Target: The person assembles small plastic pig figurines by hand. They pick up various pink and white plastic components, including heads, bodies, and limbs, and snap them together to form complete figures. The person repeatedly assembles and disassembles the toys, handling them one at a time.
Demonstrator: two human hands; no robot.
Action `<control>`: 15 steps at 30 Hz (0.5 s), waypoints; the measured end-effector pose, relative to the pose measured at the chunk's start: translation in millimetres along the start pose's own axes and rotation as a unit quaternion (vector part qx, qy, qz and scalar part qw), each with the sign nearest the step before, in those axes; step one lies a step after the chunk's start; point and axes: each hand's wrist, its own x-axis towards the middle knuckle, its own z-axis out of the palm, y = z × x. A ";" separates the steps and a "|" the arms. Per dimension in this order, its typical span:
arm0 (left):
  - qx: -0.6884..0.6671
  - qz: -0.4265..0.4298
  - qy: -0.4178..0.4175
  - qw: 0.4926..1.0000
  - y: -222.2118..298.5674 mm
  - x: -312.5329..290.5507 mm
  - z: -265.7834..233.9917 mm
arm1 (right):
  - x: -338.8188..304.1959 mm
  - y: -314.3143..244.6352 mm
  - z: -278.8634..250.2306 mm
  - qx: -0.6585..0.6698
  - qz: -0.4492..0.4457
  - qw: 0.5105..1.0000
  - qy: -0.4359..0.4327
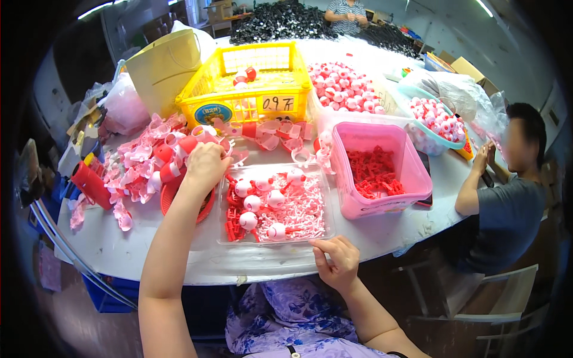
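Note:
My left hand (207,164) reaches over the heap of pink and red plastic parts (140,155), just above a small red basket (206,210). Its fingers are curled, and whatever they hold is hidden behind the hand. Close to the front right corner of a clear tray (331,230), my right hand (338,259) is closed in a pinch; anything in it is too small to name. Inside the tray lie small white and pink pins (307,212), small red parts (233,224) and several white-and-pink balls (276,198).
Behind the tray stands a yellow basket (239,102). A pink tub (382,206) of small red parts is to its right. Farther back are a bin of red-and-white balls (343,89) and a teal-rimmed basin (456,145). A co-worker (507,203) sits at the right.

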 end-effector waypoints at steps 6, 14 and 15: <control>-0.238 -0.027 0.139 0.961 5.8 7.8 -6.0 | 2.4 -1.6 0.3 0.009 -0.009 1.000 -0.009; -0.428 0.083 0.236 0.869 91.1 -49.4 -49.5 | 14.8 -22.5 -10.6 0.059 0.004 0.997 0.043; -0.414 0.114 0.229 0.873 98.5 -60.8 -51.8 | 31.8 -31.1 -9.9 0.051 0.004 0.998 0.034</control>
